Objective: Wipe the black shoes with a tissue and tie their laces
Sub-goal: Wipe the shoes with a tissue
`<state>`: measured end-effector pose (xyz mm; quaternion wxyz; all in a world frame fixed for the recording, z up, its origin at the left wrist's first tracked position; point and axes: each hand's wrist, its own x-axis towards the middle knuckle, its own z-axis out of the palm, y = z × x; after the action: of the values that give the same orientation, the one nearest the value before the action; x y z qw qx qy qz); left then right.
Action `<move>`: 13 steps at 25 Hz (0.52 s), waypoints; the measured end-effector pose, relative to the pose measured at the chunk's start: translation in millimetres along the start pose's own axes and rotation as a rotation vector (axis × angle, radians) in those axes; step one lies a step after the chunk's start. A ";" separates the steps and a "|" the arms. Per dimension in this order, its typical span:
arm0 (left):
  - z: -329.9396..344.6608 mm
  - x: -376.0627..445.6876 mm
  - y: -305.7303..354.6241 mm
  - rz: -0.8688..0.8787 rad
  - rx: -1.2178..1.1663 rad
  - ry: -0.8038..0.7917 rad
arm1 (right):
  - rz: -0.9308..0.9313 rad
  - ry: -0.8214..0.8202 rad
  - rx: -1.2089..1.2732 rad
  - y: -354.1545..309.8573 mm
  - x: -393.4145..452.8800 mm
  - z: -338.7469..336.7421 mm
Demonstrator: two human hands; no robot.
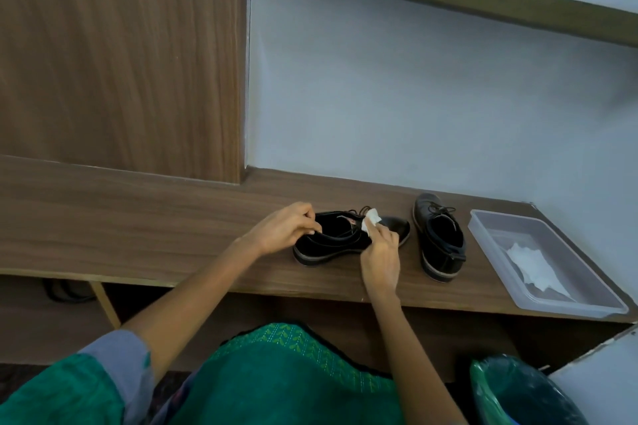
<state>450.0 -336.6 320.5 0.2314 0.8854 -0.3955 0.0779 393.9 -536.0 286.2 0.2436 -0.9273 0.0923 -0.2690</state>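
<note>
Two black lace-up shoes stand on a brown wooden shelf (138, 217). The left shoe (331, 243) lies sideways with its toe to the right. My left hand (288, 229) grips its heel rim. My right hand (379, 257) presses a crumpled white tissue (475, 217) against the shoe's tongue and laces. The right shoe (440, 238) stands apart, toe pointing away, its laces loose, untouched by either hand.
A clear plastic tray (500, 228) at the shelf's right end holds another white tissue (533, 264). A bin with a green liner (518, 393) stands below at the right. A wooden panel (121, 55) and a pale wall (414, 97) rise behind the shelf.
</note>
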 end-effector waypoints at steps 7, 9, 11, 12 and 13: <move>8.1 -4.0 0.1 -0.045 -0.029 0.078 | 0.081 -0.416 -0.430 34.8 65.5 -19.2; 8.9 -3.1 -0.5 -0.046 -0.023 0.061 | 0.100 -0.516 -0.466 39.9 78.5 -16.8; 9.0 -1.8 0.5 -0.064 -0.012 0.021 | 0.217 -0.537 -0.378 45.3 84.3 -10.1; 9.6 -1.4 0.4 -0.080 -0.013 0.011 | 0.296 -0.498 -0.297 46.7 84.6 -4.7; 10.2 -0.5 0.3 -0.095 -0.018 0.010 | 0.384 -0.438 -0.215 47.1 84.5 -0.2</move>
<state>449.0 -341.2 311.4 0.2450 0.9006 -0.3526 0.0679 462.7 -602.3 301.1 0.2046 -0.9492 0.2392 -0.0004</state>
